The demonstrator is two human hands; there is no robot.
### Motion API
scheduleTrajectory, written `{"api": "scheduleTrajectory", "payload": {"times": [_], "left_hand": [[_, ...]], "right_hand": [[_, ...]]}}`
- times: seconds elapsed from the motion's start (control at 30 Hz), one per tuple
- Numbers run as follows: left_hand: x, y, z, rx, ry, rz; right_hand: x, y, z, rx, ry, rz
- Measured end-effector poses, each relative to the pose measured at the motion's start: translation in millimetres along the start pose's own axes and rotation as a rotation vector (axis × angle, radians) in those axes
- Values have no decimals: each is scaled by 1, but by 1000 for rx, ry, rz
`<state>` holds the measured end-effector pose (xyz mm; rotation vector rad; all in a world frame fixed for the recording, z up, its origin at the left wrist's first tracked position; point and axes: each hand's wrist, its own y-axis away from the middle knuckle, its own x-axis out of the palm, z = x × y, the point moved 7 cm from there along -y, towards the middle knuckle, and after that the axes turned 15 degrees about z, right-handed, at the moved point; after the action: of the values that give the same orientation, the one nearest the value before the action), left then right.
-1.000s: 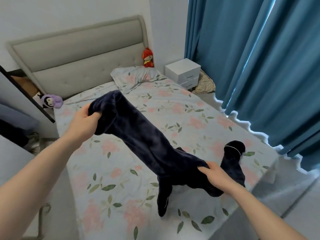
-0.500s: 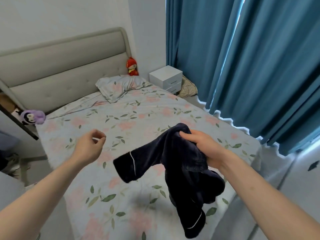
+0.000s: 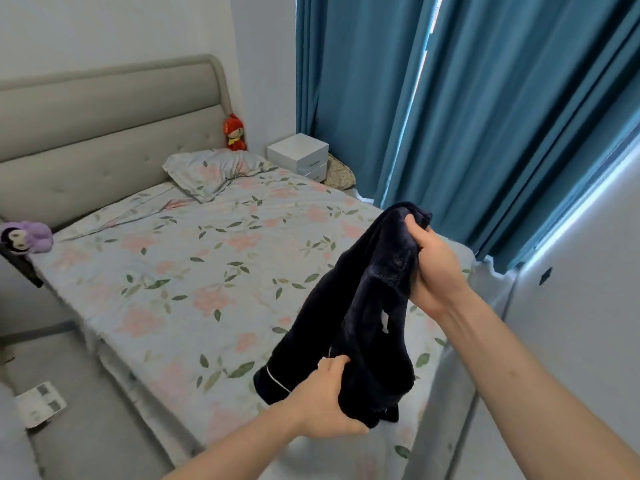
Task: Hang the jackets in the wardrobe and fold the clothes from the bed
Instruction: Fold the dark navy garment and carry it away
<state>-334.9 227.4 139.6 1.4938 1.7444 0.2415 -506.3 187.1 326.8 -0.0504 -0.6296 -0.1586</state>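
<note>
Pretty clearly a bedroom in someone's home: a bed (image 3: 180,271) with a floral sheet, matching pillow (image 3: 211,171) and padded grey headboard (image 3: 104,126). There's a small white nightstand (image 3: 298,154), teal curtains (image 3: 450,116), and what look like two plush toys (image 3: 235,133), though they're small.

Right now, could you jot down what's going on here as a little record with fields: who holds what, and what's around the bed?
held item: dark navy garment, lifted above the bed
right hand: grips the garment's upper end
left hand: grips its lower part
bed: floral sheet, no other clothes visible on it
pillow: at the headboard end
toys: red plush behind the pillow, purple plush at bed's left edge
beside bed: white drawer unit, blue curtains
</note>
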Motion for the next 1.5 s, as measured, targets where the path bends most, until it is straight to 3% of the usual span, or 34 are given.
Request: {"api": "scheduleTrajectory", "payload": {"times": [0.2, 0.37, 0.6, 0.77, 0.93, 1.03, 1.1, 1.2, 1.33, 1.5], "left_hand": [[19, 28, 38, 20, 157, -446], [7, 70, 63, 1, 415, -535], [-72, 167, 101, 30, 830, -777], [-125, 214, 65, 159, 580, -787], [-147, 243, 33, 268, 302, -729], [-156, 252, 31, 308, 163, -646], [-158, 257, 32, 345, 75, -570], [-153, 257, 33, 391, -101, -424], [-154, 263, 44, 425, -190, -354], [-178, 285, 53, 485, -194, -434]], "right_hand": [[27, 48, -6, -57, -14, -39], [11, 74, -6, -59, -28, -64], [-36, 103, -30, -1, 21, -284], [-46, 120, -52, 60, 134, -375], [-36, 134, -67, 8, 252, -460], [-28, 143, -92, -24, 453, -519], [-9, 142, -120, 33, 771, -441], [42, 132, -186, 271, 1060, -114], [82, 130, -260, 547, 1114, 106], [110, 130, -326, 640, 982, 335]]}}
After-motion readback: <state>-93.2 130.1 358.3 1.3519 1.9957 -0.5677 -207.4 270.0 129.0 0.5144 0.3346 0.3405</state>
